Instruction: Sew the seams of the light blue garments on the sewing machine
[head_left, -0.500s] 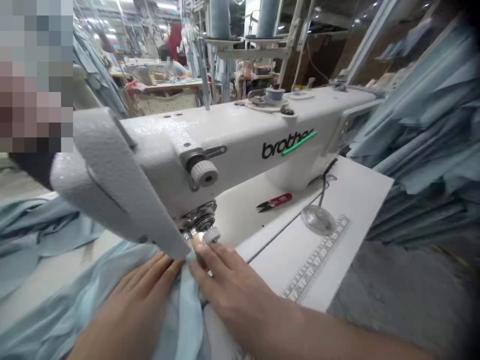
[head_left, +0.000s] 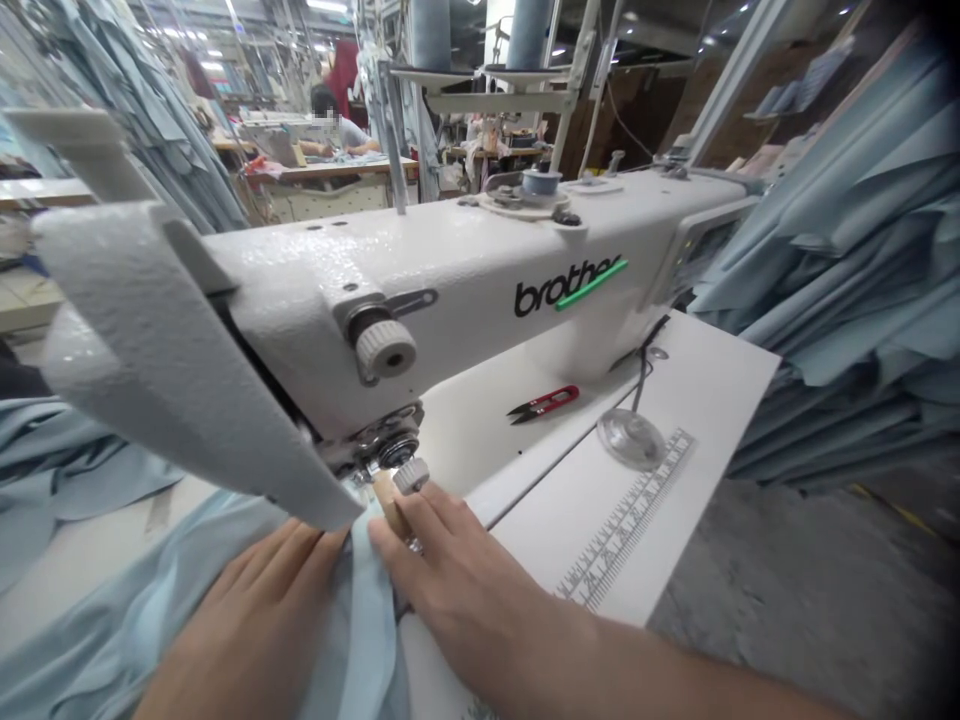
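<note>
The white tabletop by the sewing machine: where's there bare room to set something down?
Bare patches: the tabletop between the round disc and its right edge, and the strip between the dark seam and the ruler. It's crowded under the left end of the sewing machine, where the left hand, right hand and light blue cloth bunch together.

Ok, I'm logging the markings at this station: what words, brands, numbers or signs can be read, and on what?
"brother": on the sewing machine.
"24", seemingly: on the ruler scale; its other numbers are too small or blurred to read.
Side panel: any marks are too blurred to read.
</note>
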